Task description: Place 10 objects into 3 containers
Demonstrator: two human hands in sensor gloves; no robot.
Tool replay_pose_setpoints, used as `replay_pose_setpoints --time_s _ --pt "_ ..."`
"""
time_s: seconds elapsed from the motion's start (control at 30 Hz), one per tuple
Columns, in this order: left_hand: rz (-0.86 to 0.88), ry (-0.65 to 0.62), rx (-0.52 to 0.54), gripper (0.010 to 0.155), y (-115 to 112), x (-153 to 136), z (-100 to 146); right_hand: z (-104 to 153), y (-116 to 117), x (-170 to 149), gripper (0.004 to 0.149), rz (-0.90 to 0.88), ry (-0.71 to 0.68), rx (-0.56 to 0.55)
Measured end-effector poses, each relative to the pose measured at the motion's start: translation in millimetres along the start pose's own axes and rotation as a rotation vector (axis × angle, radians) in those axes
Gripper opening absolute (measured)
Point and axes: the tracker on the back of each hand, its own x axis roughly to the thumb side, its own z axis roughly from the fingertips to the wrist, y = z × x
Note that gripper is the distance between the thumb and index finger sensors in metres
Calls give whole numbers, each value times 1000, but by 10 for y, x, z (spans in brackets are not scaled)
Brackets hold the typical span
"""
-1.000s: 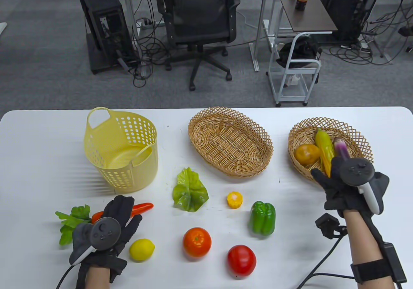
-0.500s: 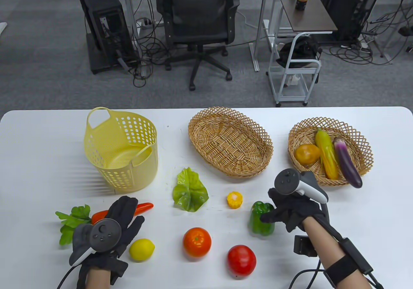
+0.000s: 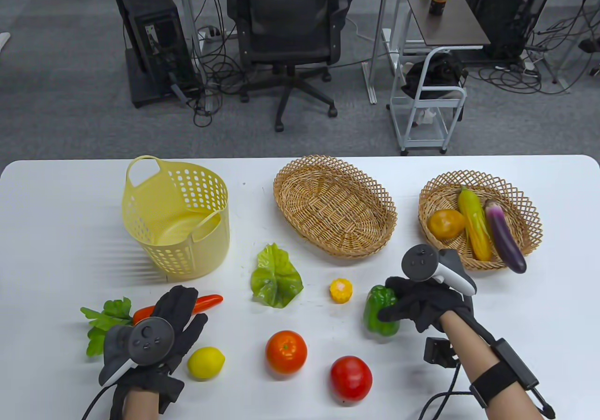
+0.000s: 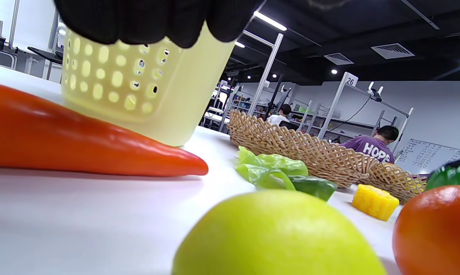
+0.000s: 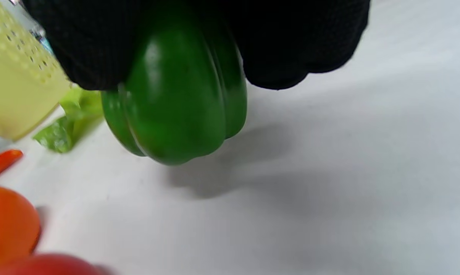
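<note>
My right hand (image 3: 398,305) grips the green bell pepper (image 3: 378,316) and holds it just off the table; the right wrist view shows the pepper (image 5: 180,99) clear of its shadow. My left hand (image 3: 176,319) rests flat over the carrot (image 3: 208,301), beside the lemon (image 3: 206,363). The round wicker basket (image 3: 527,204) at right holds an orange fruit (image 3: 445,224), a corn cob (image 3: 474,221) and an eggplant (image 3: 504,242). The oval wicker basket (image 3: 335,204) and the yellow plastic basket (image 3: 176,218) hold nothing.
A lettuce leaf (image 3: 275,277), a small corn piece (image 3: 341,290), an orange tomato (image 3: 286,352) and a red tomato (image 3: 351,378) lie on the white table (image 3: 56,232). An office chair and carts stand beyond the far edge.
My right hand left the eggplant in the round basket, moved left and down to the green pepper, closed on it and tilted it up. The left hand barely moved.
</note>
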Motion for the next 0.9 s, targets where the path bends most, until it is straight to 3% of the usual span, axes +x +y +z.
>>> replay_pose_setpoints --time_s 0.2,0.4,0.7,0.9 --pt "-3 3 -3 66 13 -2 -1 -56 -421 67 91 -227 -77 -177" --pt "-13 12 -4 66 16 -5 -1 -347 -603 103 90 -348 -88 -361" --pt "-19 29 -31 65 0 -11 -17 -818 -571 103 89 -437 -38 -357" --pt "-22 32 -40 65 -7 -13 -24 -973 -516 41 89 -481 3 -337"
